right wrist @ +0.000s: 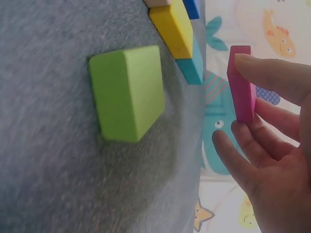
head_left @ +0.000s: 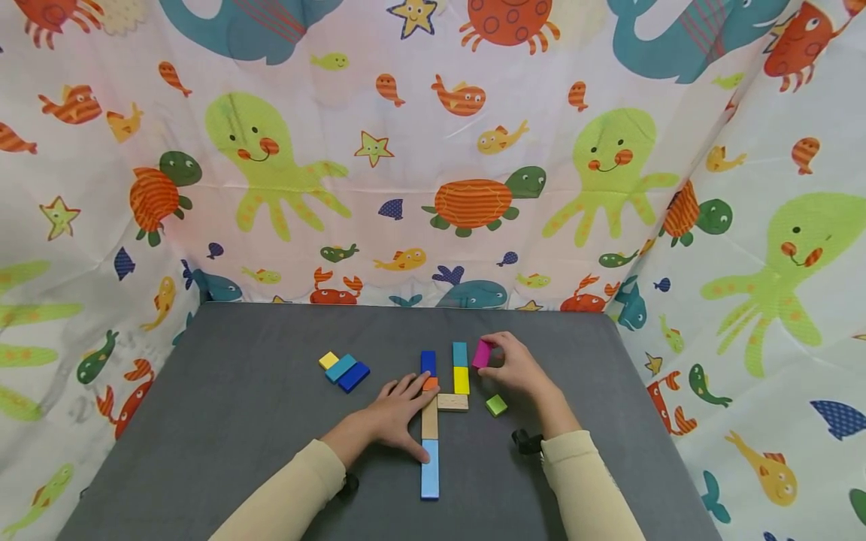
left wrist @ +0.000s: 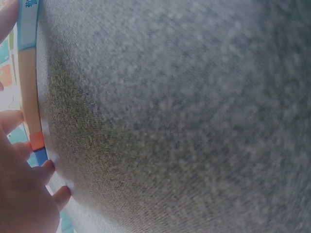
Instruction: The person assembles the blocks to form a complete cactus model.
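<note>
In the head view my right hand (head_left: 519,368) pinches a magenta block (head_left: 482,354) between thumb and fingers; the right wrist view shows the block (right wrist: 241,87) raised off the cloth. My left hand (head_left: 392,417) lies spread along a column of blocks, its fingertips at the orange block (head_left: 430,384) and its thumb on the light blue block (head_left: 430,477). A dark blue block (head_left: 428,362) tops that column, and a plain wooden block (head_left: 429,421) lies mid-column. From it a short wooden block (head_left: 452,403) reaches right to a yellow block (head_left: 461,380), with a teal block (head_left: 459,354) above.
A lime green block (head_left: 496,406) lies by itself near my right wrist. To the left, a small yellow block (head_left: 328,360), a teal block (head_left: 341,368) and a dark blue block (head_left: 354,377) sit together on the grey table (head_left: 257,421). Sea-animal curtains (head_left: 419,165) hang behind.
</note>
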A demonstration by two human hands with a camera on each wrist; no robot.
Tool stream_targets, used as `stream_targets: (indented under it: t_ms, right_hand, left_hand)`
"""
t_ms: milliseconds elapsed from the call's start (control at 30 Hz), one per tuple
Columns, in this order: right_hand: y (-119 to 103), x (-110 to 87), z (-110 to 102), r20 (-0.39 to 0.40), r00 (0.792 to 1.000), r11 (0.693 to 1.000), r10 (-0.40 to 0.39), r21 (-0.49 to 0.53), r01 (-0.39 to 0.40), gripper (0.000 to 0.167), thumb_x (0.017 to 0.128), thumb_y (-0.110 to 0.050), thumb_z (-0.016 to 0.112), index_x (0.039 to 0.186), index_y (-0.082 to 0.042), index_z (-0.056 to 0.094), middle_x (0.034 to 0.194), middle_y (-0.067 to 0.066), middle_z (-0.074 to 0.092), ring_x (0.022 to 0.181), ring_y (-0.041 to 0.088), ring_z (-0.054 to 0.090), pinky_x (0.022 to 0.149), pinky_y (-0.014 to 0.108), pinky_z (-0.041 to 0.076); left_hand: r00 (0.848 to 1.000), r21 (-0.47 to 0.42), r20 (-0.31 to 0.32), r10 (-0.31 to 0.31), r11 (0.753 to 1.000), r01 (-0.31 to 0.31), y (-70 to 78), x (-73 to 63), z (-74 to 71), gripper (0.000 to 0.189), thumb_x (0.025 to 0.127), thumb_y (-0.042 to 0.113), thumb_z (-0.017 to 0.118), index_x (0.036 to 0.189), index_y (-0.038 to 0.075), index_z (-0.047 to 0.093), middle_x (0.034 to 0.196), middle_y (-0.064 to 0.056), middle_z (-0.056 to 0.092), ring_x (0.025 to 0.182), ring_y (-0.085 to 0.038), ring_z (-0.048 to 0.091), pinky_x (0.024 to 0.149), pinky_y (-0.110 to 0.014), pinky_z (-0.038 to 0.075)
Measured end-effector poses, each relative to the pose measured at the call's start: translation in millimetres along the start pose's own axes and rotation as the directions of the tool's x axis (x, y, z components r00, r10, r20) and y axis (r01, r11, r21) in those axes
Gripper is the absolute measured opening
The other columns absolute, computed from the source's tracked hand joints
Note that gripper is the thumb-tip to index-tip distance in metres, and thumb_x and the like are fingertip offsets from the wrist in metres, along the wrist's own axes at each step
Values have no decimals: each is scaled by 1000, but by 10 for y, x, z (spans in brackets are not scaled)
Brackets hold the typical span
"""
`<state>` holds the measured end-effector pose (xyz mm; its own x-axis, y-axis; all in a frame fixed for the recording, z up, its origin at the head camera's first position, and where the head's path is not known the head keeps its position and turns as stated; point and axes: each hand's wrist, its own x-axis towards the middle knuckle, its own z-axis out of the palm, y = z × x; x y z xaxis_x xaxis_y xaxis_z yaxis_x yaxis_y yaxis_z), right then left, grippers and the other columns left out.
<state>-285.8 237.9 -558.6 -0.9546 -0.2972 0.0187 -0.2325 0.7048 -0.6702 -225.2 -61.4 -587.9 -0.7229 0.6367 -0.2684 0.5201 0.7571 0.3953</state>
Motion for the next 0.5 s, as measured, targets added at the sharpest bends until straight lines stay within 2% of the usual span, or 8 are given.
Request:
stream_targets:
  t_ms: [367,500]
  right_hand:
    - [-118,222,41,18,999,999,-39,-2,39,65,87,-7,86,145,0,58,142,22,56,120,40,63,99,51,59]
    - [-155,300,70,29,999,1000,-26,-4,26,65,88,-8,86,145,0,58,142,21,57,122,38,62,101,49,58]
  left_hand:
    - [1000,4,-2,10,1000,-10,-19,-9,11,124,73,81,78,171,28,22,180,-6,5,163,-39,12,128,-66,12]
    - [1000,8,-3,12,1000,-12,-25,-9,22,125,73,81,78,171,28,22,180,-6,5,163,-39,12,128,-66,12]
